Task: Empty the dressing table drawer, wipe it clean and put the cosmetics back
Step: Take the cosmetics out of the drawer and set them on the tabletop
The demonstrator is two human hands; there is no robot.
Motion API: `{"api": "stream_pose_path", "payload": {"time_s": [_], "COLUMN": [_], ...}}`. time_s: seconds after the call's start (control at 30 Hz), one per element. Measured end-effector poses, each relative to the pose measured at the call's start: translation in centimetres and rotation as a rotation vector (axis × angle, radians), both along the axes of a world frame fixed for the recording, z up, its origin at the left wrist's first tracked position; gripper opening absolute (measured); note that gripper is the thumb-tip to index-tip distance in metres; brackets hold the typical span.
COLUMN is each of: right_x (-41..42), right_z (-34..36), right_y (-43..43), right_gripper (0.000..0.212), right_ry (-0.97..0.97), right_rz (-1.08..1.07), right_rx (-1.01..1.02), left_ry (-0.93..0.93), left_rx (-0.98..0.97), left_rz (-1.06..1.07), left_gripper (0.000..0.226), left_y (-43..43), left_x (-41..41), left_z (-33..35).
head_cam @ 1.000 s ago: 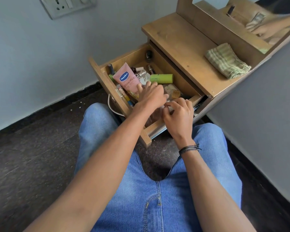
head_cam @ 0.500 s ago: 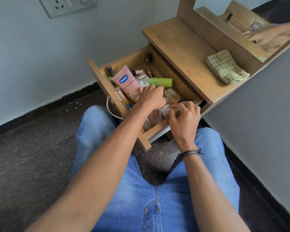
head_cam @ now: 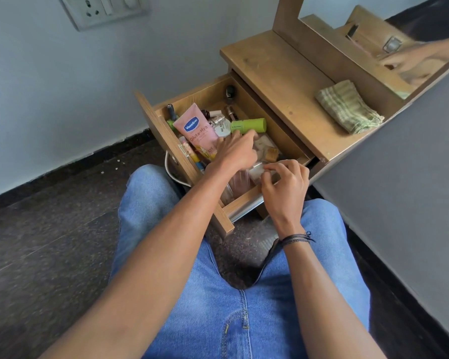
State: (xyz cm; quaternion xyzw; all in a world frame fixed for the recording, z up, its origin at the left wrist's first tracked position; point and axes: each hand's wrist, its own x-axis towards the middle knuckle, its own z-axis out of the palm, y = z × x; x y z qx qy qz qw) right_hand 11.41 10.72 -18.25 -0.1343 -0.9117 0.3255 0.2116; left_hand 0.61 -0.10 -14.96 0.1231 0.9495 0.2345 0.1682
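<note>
Drawer point(head_cam: 245, 200) of wooden dressing table, one, stood pulled fully out toward the person's knees, its front panel angled to the left, with its contents inside. Pink Vaseline tube point(head_cam: 196, 129), one, lay flat by the front panel, long axis roughly parallel to that panel, lower end hidden under the left hand point(head_cam: 235, 154). Green tube point(head_cam: 248, 125), one, lay on its side just behind that hand, long axis running left to right across the view, one end beside a white round jar point(head_cam: 223, 128), one. Dark-capped bottles, two: one upright point(head_cam: 171, 111) in the corner by the front panel, one point(head_cam: 230, 91) against the back wall. Smaller lipsticks, pencils and clear-wrapped packets point(head_cam: 266, 151) filled the rest, too jumbled to count. Left hand reached into the middle of the drawer, fingers point(head_cam: 241, 137) bent downward toward the green tube; whether they gripped anything could not be told. Right hand point(head_cam: 285, 187), wearing a dark thread wristband point(head_cam: 294, 238), hovered at the drawer's near side wall, fingers curled over the clear packets; a grasp could not be confirmed. Folded green-striped cloth point(head_cam: 347, 107), one, lay on the counter point(head_cam: 283, 81) below the mirror point(head_cam: 399, 35), well apart from the drawer. Wall socket point(head_cam: 104, 9), one, sat above left.
</note>
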Motion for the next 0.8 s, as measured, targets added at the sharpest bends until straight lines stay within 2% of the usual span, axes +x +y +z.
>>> {"api": "stream_pose_path", "payload": {"time_s": [0.27, 0.5, 0.8], "right_x": [-0.1, -0.9, -0.8], "right_z": [-0.1, -0.3, -0.7], "right_y": [0.1, 0.7, 0.7], "right_gripper": [0.019, 0.033, 0.032], "right_ry": [0.005, -0.046, -0.085], "right_rz": [-0.007, -0.007, 0.004], "right_rx": [-0.024, 0.06, 0.095], "left_ry": [0.058, 0.056, -0.136], "left_rx": [0.218, 0.354, 0.556], "left_rz": [0.123, 0.15, 0.233], "left_gripper": [0.036, 0.039, 0.04], "left_y": [-0.2, -0.3, -1.2], "left_x": [-0.2, -0.4, -1.1], "left_z": [0.5, 0.6, 1.3]}}
